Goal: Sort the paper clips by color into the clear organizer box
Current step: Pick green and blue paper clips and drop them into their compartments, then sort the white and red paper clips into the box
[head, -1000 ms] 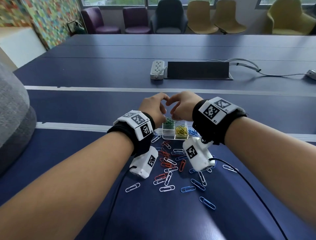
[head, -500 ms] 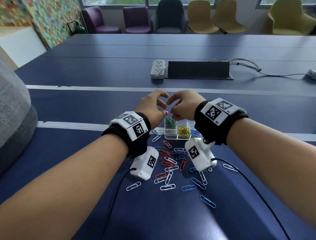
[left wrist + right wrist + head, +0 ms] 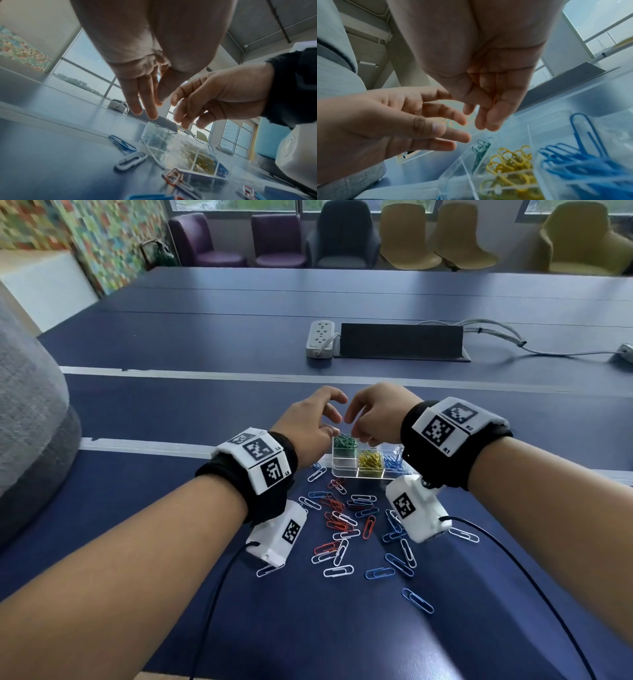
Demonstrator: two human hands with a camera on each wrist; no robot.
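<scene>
Blue table (image 3: 171,412) bearing the clear box (image 3: 346,470), its compartments holding green, yellow and blue clips; loose clips (image 3: 342,525) scattered just in front. Left hand (image 3: 308,426) and right hand (image 3: 376,416) hover above the green compartment, fingers relaxed, apparently empty. Risk: a descending finger snags heaped green clips (image 3: 345,442), spilling them out

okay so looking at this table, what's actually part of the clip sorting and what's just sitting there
Part of the job: organizer box, green clips, yellow clips, blue clips in it, loose clips on the table, left hand, right hand.

Just lying about: power strip, black panel, cables, chairs.
</scene>
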